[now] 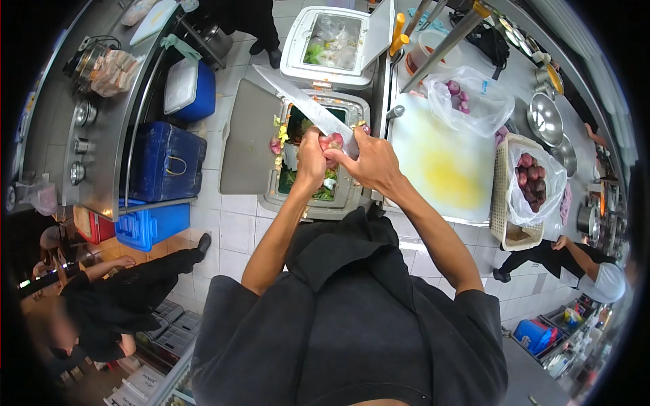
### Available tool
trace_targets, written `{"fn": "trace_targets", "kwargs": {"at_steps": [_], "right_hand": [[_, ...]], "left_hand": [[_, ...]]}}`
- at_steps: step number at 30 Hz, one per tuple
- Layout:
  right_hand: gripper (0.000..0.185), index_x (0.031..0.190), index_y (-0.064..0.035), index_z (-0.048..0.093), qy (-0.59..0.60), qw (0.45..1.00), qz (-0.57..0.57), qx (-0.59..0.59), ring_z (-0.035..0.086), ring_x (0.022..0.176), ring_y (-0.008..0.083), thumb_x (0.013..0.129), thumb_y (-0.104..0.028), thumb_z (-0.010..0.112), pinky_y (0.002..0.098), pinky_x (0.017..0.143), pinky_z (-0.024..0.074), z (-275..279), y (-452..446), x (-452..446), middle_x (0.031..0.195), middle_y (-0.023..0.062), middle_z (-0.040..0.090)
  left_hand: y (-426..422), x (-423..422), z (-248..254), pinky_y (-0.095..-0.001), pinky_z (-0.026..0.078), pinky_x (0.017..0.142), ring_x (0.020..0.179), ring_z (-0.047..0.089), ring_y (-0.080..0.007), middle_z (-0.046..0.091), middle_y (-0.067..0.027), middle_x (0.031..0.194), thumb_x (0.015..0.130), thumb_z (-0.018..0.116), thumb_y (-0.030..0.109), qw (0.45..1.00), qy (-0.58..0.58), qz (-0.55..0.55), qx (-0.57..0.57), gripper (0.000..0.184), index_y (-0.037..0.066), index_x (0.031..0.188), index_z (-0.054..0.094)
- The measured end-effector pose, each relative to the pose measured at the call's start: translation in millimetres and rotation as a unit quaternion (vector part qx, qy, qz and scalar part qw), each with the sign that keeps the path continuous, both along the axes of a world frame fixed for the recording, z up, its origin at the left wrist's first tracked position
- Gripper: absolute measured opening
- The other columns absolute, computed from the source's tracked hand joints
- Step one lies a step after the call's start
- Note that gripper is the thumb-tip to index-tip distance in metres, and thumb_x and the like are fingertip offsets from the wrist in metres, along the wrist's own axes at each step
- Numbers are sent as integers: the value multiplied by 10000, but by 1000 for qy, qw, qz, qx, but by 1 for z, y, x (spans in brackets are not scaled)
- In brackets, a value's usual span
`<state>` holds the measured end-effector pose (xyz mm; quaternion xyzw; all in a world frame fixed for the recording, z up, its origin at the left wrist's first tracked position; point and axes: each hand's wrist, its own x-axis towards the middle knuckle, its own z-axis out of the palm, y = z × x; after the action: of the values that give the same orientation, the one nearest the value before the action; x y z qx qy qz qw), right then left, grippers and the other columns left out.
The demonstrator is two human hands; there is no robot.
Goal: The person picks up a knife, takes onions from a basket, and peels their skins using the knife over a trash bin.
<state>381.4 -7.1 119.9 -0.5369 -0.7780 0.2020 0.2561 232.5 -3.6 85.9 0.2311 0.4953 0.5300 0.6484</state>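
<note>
Over an open waste bin point(352, 108), my left hand point(312, 162) is closed round a red onion point(331, 141). My right hand point(374, 161) is closed on a large knife point(305, 103), its fingers wrapped round the heel of the blade and the handle mostly hidden. The wide blade points up and to the left, with its heel beside the onion. Both hands are close together, and the right thumb reaches toward the onion. Scraps and peelings lie inside the bin and along its left rim.
To the right are a stained white cutting board point(433, 162), a bag of peeled onions point(467, 101) and a basket point(502, 196) with a bag of red onions point(531, 181). A second bin point(292, 64) stands ahead. People are at lower left point(101, 298) and right point(569, 260).
</note>
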Motion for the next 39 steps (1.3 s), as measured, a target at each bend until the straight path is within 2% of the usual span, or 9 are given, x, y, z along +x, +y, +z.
{"fn": "trace_targets", "kwargs": {"at_steps": [3,6,9,13,15,18,23,35,39], "right_hand": [[707,872,32,570,-13,999,39,28,638,539,386,803,-666,658,438,488,496,1,3,10,608,204,618],[648,988,1,615,-3,994,96,53,636,543,352,801,-616,687,407,497,488,2,6,14,632,174,626],[612,1138,-44,650,51,983,156,83,627,542,322,797,-547,729,376,502,474,3,6,12,669,143,634],[568,1057,-25,656,59,991,119,-19,637,560,330,827,-542,706,376,524,479,-6,8,7,664,167,633],[566,1004,-20,661,50,992,100,-55,640,571,338,837,-560,688,389,534,474,-14,10,8,640,174,624],[515,911,10,642,198,972,36,-118,643,565,317,859,-498,700,409,561,486,-14,10,8,622,197,607],[437,891,-7,644,218,975,-9,-48,517,539,124,914,-443,673,324,513,418,2,6,21,576,81,550],[582,812,-41,578,332,940,-44,-66,461,499,50,941,-607,541,227,472,342,2,-2,46,539,-27,483],[690,958,-16,583,332,941,-31,-59,407,519,16,904,-698,501,175,454,291,5,-6,47,665,-42,499]], "left_hand": [[3,-10,2,-257,260,411,458,356,-72,487,14,645,1004,322,321,996,-10,-83,40,345,89,865,537],[9,-24,10,-209,197,371,424,324,-35,425,33,609,1013,393,277,939,-97,-327,41,236,97,908,505],[13,-38,-18,-180,285,352,431,392,-28,494,32,662,1028,399,330,900,-206,-385,-20,294,88,1094,554],[13,-35,-34,-189,339,373,449,435,-45,563,11,728,1044,354,361,854,-381,-356,-1,368,72,1152,554],[4,-28,-28,-205,333,396,445,434,-61,594,-24,739,1053,330,416,951,-217,-211,-64,412,69,1127,540],[1,-33,-24,-211,302,404,423,390,-78,618,-62,760,1051,347,450,962,-191,-196,5,420,90,991,554],[-11,-36,14,-207,267,372,378,351,-71,537,-57,550,1054,355,477,982,-114,-145,45,497,104,766,513],[-41,-23,138,-229,235,352,345,313,-71,312,22,445,1036,380,526,981,-116,-104,114,661,117,518,352],[-44,-18,152,-255,197,341,303,247,-73,250,42,405,1083,281,391,969,-152,-113,157,610,163,518,311]]}}
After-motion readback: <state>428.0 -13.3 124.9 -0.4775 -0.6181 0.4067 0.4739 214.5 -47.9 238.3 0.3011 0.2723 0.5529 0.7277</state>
